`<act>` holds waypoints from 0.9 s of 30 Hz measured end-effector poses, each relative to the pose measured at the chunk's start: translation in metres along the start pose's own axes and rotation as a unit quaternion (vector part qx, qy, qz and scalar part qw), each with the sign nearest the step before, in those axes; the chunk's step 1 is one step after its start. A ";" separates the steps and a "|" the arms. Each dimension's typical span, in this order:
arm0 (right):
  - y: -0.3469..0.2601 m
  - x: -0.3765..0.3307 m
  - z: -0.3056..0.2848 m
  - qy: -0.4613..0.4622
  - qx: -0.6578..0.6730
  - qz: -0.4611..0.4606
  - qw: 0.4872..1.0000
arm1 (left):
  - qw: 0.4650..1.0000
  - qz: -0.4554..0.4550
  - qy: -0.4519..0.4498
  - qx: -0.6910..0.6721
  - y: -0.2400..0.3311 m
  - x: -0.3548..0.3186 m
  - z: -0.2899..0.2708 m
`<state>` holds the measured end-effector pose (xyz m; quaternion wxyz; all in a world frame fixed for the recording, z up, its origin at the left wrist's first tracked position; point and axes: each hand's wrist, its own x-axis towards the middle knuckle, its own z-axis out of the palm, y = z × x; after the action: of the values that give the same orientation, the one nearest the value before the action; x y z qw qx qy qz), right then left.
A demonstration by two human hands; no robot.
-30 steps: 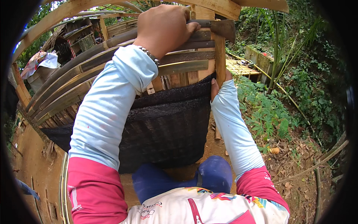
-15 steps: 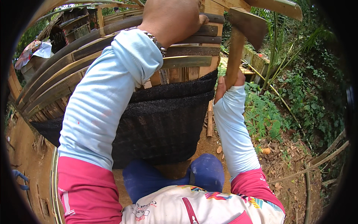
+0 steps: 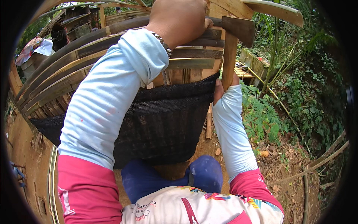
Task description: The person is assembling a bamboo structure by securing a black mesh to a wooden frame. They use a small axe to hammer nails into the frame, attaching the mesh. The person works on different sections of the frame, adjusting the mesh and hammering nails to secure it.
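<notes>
Greenery point(image 3: 298, 93) covers the slope at the right. The slat wall point(image 3: 192, 63) curves away from the person toward the left, and a black net point(image 3: 160, 123) hangs across its lower part. Blue-clad legs point(image 3: 207, 173) show below the net. The dark top slat point(image 3: 128, 25) runs along the wall's upper part. The hatchet point(image 3: 230, 52) stands near-upright at the wall's right end, its blade pointing right, its head by that slat's end; contact is unclear. The left hand point(image 3: 179, 24) bends over the top slat, fingertips hidden, so its hold cannot be told. The right hand point(image 3: 218, 91), partly hidden, clasps the hatchet's lower handle.
</notes>
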<state>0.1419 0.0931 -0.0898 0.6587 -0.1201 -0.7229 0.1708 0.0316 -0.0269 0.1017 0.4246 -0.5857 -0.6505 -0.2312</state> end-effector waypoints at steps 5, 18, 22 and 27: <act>0.006 -0.017 0.014 0.127 0.128 0.042 0.983 | 1.000 -0.015 -0.024 0.009 -0.007 0.003 0.002; 0.009 -0.011 0.015 0.097 0.004 -0.025 0.995 | 0.999 -0.004 -0.004 0.031 -0.009 0.002 0.006; 0.012 -0.002 0.011 0.064 0.004 -0.043 0.997 | 0.999 0.012 0.034 0.018 -0.010 0.002 0.016; 0.027 -0.006 0.012 0.054 0.007 0.037 0.998 | 0.999 -0.002 -0.006 0.042 -0.007 0.004 0.009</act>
<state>0.1294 0.1143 -0.1075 0.6908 -0.1513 -0.6799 0.1938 0.0223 -0.0182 0.1017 0.4446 -0.5673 -0.6633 -0.2014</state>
